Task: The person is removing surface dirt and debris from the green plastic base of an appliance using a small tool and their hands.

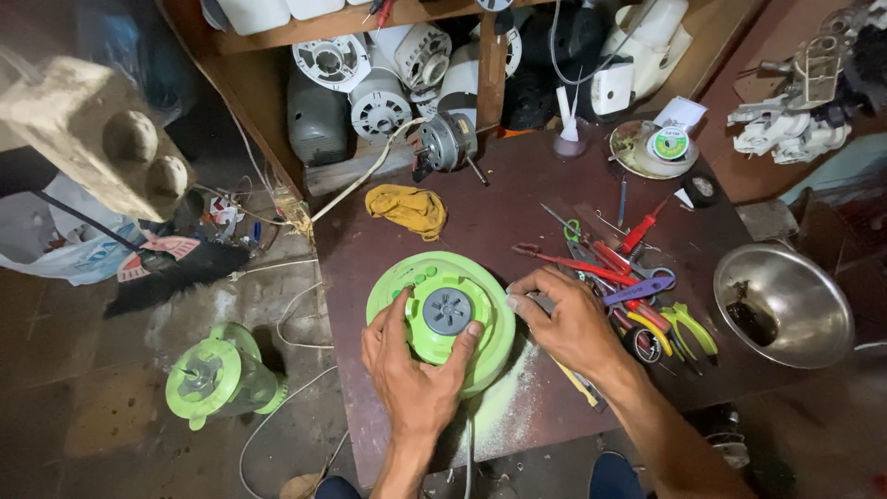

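A round green blender base (pixel 442 314) with a grey coupling hub in its middle lies on the dark red worktable (pixel 517 203). My left hand (pixel 411 370) wraps around its near side, thumb and fingers on the raised centre part. My right hand (pixel 565 319) rests beside the base's right rim, fingers curled around a slim metal tool whose tip is hidden; its yellow handle (pixel 575 381) may be what shows below my wrist.
A heap of screwdrivers and pliers (pixel 637 286) lies right of my hand, then a steel bowl (pixel 783 300). A yellow rag (pixel 407 208) and a small motor (pixel 448 143) sit farther back. A green blender jar (pixel 217 374) stands on the floor at left. Motors fill the shelf behind.
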